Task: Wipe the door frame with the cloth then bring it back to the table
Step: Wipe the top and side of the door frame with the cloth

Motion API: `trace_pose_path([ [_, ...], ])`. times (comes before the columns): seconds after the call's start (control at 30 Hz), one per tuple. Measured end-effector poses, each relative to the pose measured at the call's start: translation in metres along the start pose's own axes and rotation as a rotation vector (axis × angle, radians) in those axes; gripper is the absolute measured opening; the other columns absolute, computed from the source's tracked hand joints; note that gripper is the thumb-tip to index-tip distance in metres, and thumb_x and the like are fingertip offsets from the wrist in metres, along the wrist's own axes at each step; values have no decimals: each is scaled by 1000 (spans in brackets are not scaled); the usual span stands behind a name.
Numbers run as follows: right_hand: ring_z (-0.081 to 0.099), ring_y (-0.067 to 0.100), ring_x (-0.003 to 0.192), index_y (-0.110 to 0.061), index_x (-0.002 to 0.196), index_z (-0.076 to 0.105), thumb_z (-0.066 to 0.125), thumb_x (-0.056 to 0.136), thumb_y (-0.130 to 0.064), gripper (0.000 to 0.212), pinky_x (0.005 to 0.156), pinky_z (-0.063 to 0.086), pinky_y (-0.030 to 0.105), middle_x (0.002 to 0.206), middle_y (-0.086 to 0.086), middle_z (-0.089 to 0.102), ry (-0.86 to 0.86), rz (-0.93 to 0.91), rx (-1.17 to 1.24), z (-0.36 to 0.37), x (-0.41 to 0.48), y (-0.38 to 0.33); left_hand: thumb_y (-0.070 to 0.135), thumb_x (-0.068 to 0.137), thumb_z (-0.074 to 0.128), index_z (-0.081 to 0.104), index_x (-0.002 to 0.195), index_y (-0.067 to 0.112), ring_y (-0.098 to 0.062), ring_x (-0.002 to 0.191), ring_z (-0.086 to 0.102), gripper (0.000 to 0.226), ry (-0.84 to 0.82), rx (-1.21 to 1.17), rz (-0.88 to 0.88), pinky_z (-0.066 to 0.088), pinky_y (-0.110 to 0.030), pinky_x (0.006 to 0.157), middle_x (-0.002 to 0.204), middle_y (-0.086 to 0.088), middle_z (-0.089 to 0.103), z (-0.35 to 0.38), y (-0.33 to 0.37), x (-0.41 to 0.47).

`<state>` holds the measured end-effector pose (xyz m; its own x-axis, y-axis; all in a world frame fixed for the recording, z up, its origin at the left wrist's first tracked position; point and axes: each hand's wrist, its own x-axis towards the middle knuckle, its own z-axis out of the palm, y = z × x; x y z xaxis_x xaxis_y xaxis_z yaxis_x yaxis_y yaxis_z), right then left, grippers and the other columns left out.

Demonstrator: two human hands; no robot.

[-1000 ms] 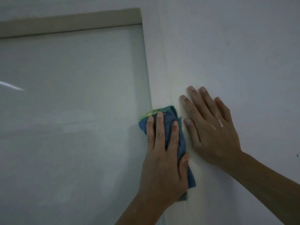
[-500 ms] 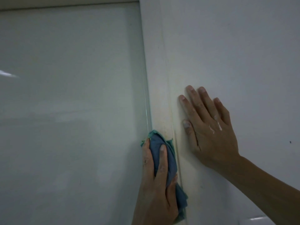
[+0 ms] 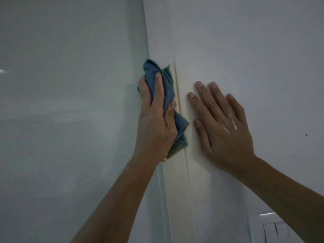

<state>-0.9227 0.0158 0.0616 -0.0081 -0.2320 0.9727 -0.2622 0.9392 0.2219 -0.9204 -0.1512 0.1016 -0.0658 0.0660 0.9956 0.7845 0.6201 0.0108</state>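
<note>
The left hand (image 3: 156, 120) grips a bunched blue-green cloth (image 3: 167, 88), fingers curled round it, and presses it against the cream door frame (image 3: 175, 190) where the frame meets the glossy door panel (image 3: 70, 102). Folds of cloth stick out above the fingertips and below the heel of the hand. The right hand (image 3: 226, 130) lies flat on the white wall (image 3: 254, 50) just beside the frame, fingers straight and spread, holding nothing; white smears mark its knuckles. A light switch (image 3: 270, 230) sits at the wall's lower right.

One head-worn wide-angle view, close up, square onto the door frame (image 3: 157, 32) and adjoining wall (image 3: 245, 50)
</note>
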Motion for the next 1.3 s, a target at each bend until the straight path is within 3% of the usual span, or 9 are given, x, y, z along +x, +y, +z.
trace_pose_path([
  [0.27, 11, 25, 154, -16, 157, 23, 31, 104, -28, 55, 121, 19, 54, 166, 6, 18, -55, -2, -27, -3, -27, -3, 17, 101, 42, 5, 150, 19, 11, 140, -3, 61, 3, -9, 3, 12, 4, 103, 160, -17, 0, 7, 1, -57],
  [0.43, 12, 25, 154, -15, 157, 23, 34, 104, -27, 55, 121, 20, 54, 166, 6, 18, -56, 3, -36, -3, -33, -6, 22, 101, 39, 1, 153, 20, -16, 150, 1, 64, -31, 3, -31, 12, -12, 115, 162, -14, -4, 9, 2, -92],
  [0.6, 16, 27, 154, -13, 155, 28, 38, 102, -26, 55, 119, 23, 55, 164, 8, 22, -44, -10, -15, -3, -47, -11, 17, 98, 40, 1, 154, 18, -31, 149, 3, 69, -86, 31, 17, 19, -26, 118, 162, -10, -9, 10, 3, -129],
  [0.7, 18, 28, 153, -12, 154, 31, 40, 102, -25, 55, 118, 26, 57, 163, 9, 26, -45, -28, -4, -2, -56, -15, 14, 95, 42, 5, 154, 15, -32, 149, 6, 70, -69, 40, -9, 21, -24, 117, 162, -12, -6, 11, 1, -140],
  [0.9, 17, 25, 153, -15, 154, 31, 38, 102, -27, 54, 118, 24, 56, 164, 6, 25, -42, -70, -14, -1, -43, -9, 20, 98, 35, -8, 152, 29, -37, 147, 5, 70, -44, 106, 77, 26, -62, 111, 159, 15, -19, 10, 5, -99],
  [1.0, 15, 23, 154, -16, 156, 28, 35, 104, -28, 54, 119, 22, 55, 164, 4, 23, -23, -50, -24, 0, -20, -1, 19, 98, 36, 7, 153, 12, -37, 147, 7, 62, -17, 84, 84, 19, -34, 119, 162, 0, -6, 10, 0, -61],
  [1.1, 13, 22, 154, -17, 156, 26, 32, 105, -31, 54, 120, 20, 54, 165, 3, 21, -15, -33, -39, 0, 3, 7, 23, 99, 37, 14, 153, 9, -16, 144, 6, 61, -22, 38, -1, 7, -2, 110, 160, -19, 0, 6, -2, -26],
  [1.2, 11, 21, 154, -18, 157, 23, 30, 105, -32, 55, 121, 17, 53, 166, 2, 19, -8, -27, -39, 0, 22, 12, 24, 99, 37, 12, 153, 14, -11, 140, 7, 61, -15, 36, -4, 3, 6, 102, 160, -19, 0, 5, -3, -2],
  [1.3, 10, 20, 155, -18, 158, 22, 29, 105, -34, 55, 122, 16, 52, 166, 1, 18, -7, -27, -45, 0, 34, 14, 23, 100, 39, 9, 153, 17, -18, 144, 10, 61, -2, 49, 17, 1, 9, 99, 160, -20, -1, 4, -3, 15],
])
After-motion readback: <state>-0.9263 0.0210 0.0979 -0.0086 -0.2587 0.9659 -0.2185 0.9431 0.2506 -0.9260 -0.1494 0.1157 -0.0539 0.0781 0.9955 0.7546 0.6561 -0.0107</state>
